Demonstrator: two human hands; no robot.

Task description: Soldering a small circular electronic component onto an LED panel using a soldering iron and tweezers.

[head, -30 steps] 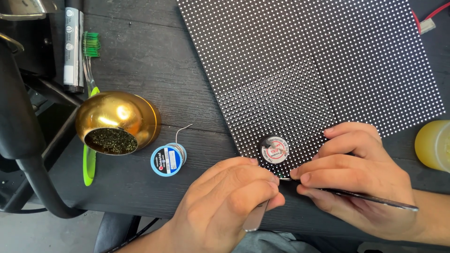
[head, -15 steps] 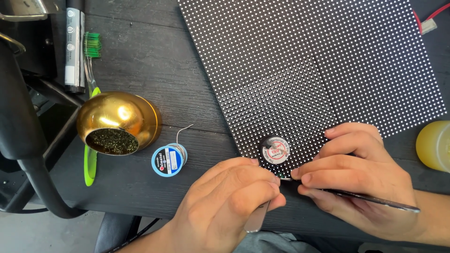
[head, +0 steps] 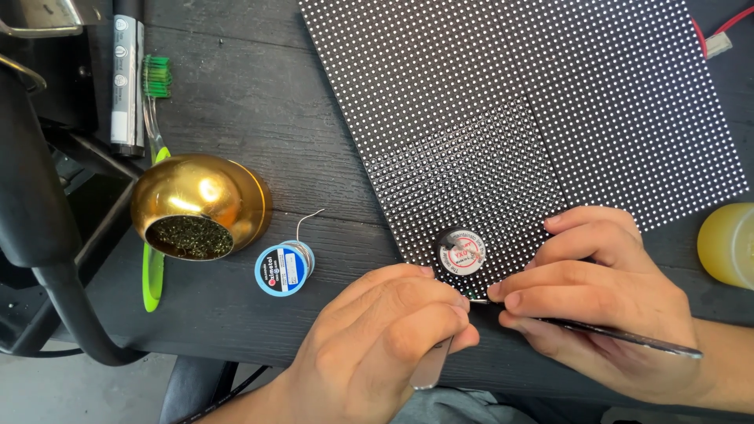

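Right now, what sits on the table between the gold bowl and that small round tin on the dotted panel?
In the head view, a blue-rimmed solder spool lies between the gold bowl and the round tin, on the dark table.

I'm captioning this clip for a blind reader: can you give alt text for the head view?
Two hands meet at the near edge of a black dotted panel on a dark table: the left hand holds metal tweezers, the right hand a thin dark tool. A small round tin sits on the panel; a solder spool and gold bowl lie to the left.
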